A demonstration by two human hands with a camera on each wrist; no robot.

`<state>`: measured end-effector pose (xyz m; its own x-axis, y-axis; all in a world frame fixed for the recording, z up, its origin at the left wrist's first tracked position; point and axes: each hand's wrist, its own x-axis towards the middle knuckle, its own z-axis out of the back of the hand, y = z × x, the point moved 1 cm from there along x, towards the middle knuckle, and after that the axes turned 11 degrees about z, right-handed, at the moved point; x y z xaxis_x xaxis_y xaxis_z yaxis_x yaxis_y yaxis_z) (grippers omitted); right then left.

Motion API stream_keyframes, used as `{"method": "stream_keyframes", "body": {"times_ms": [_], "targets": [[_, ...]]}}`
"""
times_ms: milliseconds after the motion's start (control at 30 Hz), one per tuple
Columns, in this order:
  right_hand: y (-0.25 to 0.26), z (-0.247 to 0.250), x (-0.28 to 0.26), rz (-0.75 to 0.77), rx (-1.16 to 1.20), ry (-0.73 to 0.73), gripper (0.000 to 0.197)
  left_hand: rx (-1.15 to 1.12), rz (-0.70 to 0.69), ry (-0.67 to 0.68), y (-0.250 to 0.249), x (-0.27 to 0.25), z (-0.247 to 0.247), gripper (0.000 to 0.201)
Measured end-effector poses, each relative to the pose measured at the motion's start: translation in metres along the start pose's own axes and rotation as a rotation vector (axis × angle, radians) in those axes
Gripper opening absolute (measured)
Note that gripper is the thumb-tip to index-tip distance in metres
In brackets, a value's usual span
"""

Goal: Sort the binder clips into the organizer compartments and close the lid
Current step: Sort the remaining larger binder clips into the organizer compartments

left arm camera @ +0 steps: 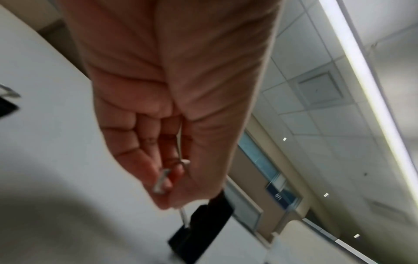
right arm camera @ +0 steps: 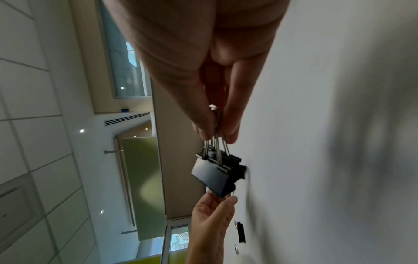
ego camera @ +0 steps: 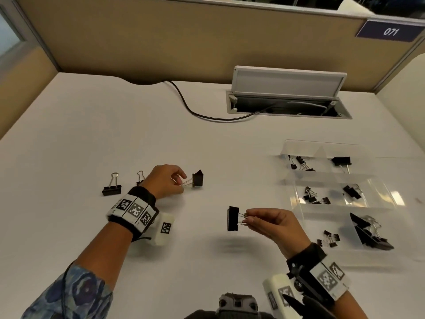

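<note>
My left hand [ego camera: 169, 180] pinches the wire handles of a black binder clip [ego camera: 197, 178] just above the table, left of centre. In the left wrist view the same clip [left arm camera: 203, 230] hangs below the fingers [left arm camera: 162, 178]. My right hand [ego camera: 268, 221] pinches the handles of a larger black binder clip [ego camera: 232, 218], held in the air near the middle; the right wrist view shows that clip [right arm camera: 214, 176] under thumb and forefinger. A clear organizer [ego camera: 296, 180] with its lid open lies at the right, several clips in its compartments. Two more clips [ego camera: 112, 188] [ego camera: 139, 178] stand left of my left hand.
A black cable [ego camera: 184, 100] runs across the far table into an open grey cable hatch [ego camera: 287, 104]. A beige partition rises behind the table. The organizer's clear lid [ego camera: 322, 148] lies folded back on its far side.
</note>
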<state>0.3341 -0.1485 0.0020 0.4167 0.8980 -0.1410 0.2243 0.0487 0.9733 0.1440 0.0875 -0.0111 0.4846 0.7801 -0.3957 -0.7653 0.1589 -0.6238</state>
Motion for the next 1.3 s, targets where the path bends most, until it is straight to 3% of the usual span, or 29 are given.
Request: {"method": "stream_keyframes", "body": {"times_ms": [200,333,600,767,1033,1100,1233,1300], "targets": [[0.026,0.001,0.006,0.129,-0.049,0.040,0.052,-0.332,-0.134,0.111,-0.031,-0.039,-0.005,0.019],[0.042,-0.004,0.008,0.148,-0.072,0.090,0.020,-0.539,-0.098,0.291,-0.050,-0.060,-0.018,0.015],[0.046,-0.020,0.011,0.075,-0.189,0.300,0.021,-0.680,0.026,0.468,-0.071,-0.079,-0.049,0.014],[0.039,-0.017,0.009,-0.014,-0.124,0.275,0.021,-0.788,0.125,0.508,-0.073,-0.085,-0.059,0.014],[0.022,-0.010,0.006,-0.086,0.016,0.070,0.016,-0.856,0.152,0.600,-0.067,-0.088,-0.063,0.027],[0.020,-0.009,0.005,-0.086,0.042,0.024,0.016,-0.882,0.110,0.609,-0.065,-0.089,-0.062,0.034],[0.022,-0.006,0.007,-0.101,0.201,-0.114,0.015,-0.836,-0.023,0.624,-0.057,-0.093,-0.061,0.086],[0.023,-0.005,0.009,-0.124,0.334,-0.187,0.018,-0.768,-0.085,0.622,-0.056,-0.097,-0.066,0.097]]}}
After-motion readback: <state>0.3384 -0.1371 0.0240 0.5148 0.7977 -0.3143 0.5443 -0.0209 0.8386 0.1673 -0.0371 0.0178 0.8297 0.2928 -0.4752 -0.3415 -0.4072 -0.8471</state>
